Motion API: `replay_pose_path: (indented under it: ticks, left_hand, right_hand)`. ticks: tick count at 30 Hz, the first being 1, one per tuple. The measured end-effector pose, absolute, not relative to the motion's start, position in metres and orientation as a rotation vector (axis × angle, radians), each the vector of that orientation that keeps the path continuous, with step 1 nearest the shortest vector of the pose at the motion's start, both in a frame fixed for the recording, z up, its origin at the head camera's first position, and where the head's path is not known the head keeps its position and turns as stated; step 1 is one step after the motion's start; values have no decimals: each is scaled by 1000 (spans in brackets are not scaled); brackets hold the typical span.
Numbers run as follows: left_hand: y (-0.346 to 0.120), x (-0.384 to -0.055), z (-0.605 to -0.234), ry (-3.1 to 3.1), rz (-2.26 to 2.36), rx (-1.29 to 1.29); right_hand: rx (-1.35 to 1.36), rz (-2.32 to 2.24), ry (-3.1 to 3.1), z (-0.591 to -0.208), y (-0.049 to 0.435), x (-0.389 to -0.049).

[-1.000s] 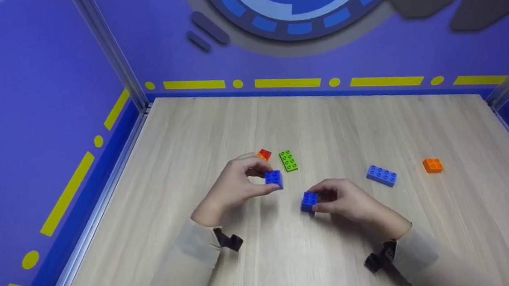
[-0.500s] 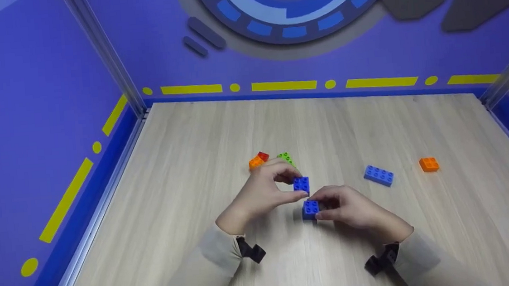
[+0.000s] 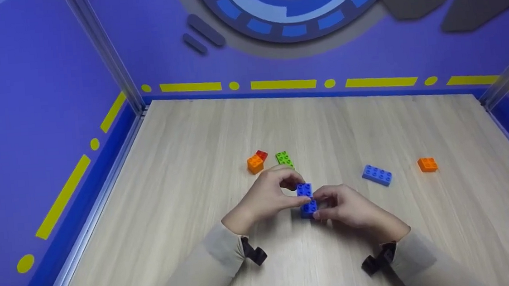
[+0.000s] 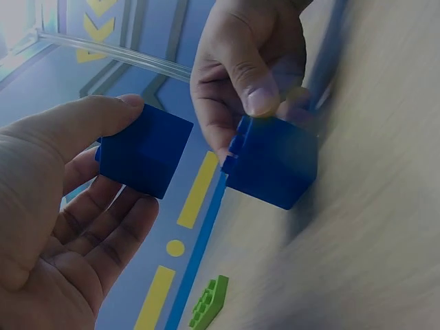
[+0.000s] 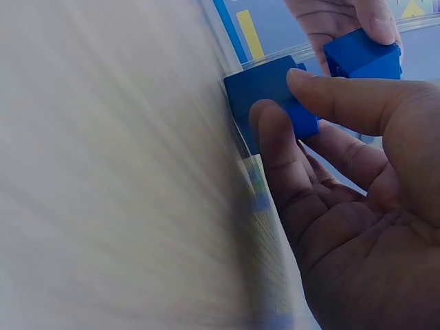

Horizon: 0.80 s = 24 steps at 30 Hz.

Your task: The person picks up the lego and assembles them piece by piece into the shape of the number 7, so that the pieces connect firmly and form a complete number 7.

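Observation:
Two dark blue two-by-two toy bricks are in the hands at the middle of the table. My left hand (image 3: 268, 198) pinches one blue brick (image 4: 146, 151) between thumb and fingers. Lower down, my right hand (image 3: 352, 205) grips the other blue brick (image 4: 275, 163) by its right side, with its studs facing up in the head view. The left-held brick (image 3: 304, 189) overlaps the back of the right-held brick (image 3: 309, 209) in the head view. In the left wrist view a gap shows between the two, with the left-held one raised higher.
Beyond the left hand lie a green brick (image 3: 284, 158), an orange brick (image 3: 255, 164) and a red brick (image 3: 261, 154) beside it. A lighter blue long brick (image 3: 377, 175) and another orange brick (image 3: 427, 164) rest to the right. Purple panels (image 3: 275, 64) border the wooden table (image 3: 217, 127).
My left hand has carried its blue brick rightward and toward the right hand's brick, coming close over it. The right hand has stayed nearly in place. The orange brick on the left has become uncovered.

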<state>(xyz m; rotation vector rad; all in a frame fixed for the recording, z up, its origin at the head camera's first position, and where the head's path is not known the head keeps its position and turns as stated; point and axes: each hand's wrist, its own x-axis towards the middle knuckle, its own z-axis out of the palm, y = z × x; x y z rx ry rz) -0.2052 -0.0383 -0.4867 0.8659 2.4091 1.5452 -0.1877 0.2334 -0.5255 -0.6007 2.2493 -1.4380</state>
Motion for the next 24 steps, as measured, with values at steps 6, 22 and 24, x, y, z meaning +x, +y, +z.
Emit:
replay_pose_path:
  ticks: [6,22,24]
  left_hand:
    - [-33,-206,-488,2401,1556,878]
    - [-26,-200,-505,2325,1567,854]
    - [-26,-200,-506,2320,1573,843]
  right_hand:
    - [-597,-1416,2259,-523,235,-190]
    - [-520,-1459,2174,-527,234,-187]
    - [-522,-1460,2180,-526,233,-187]
